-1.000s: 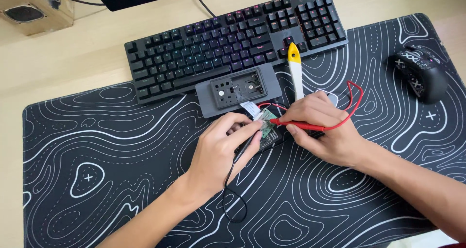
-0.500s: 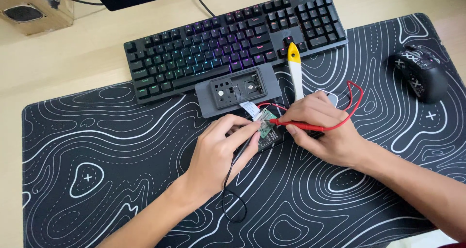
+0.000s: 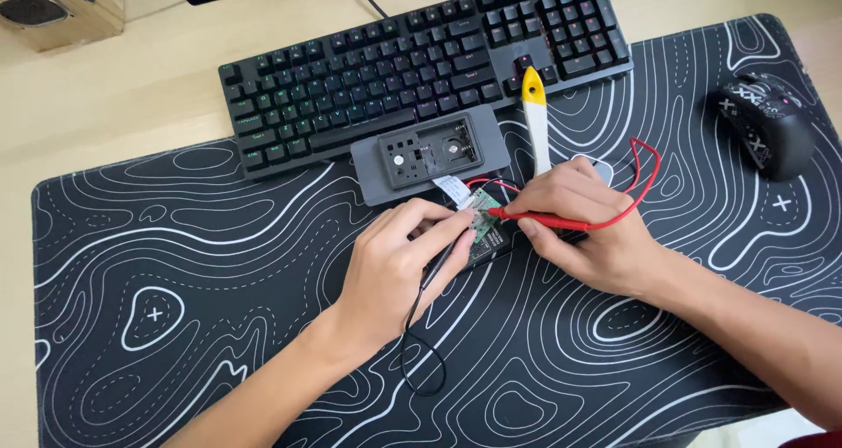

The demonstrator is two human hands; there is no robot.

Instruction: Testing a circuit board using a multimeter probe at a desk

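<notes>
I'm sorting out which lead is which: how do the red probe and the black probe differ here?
The red probe lies nearly level in the right hand, pointing left; the black probe slants steeply in the left hand, tip up toward the board. The red probe's wire arcs up behind the right hand; the black probe's wire loops down onto the mat. Both tips meet the small green circuit board.

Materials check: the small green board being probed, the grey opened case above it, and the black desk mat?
Small green circuit board: looks like rigid laminate with a green coating and tiny metallic specks. Grey rectangular case: likely moulded plastic, matte, with square recesses and no glare. Black desk mat with white contour lines: probably cloth-topped soft mat, flat and non-reflective; the backing is not visible.
</notes>
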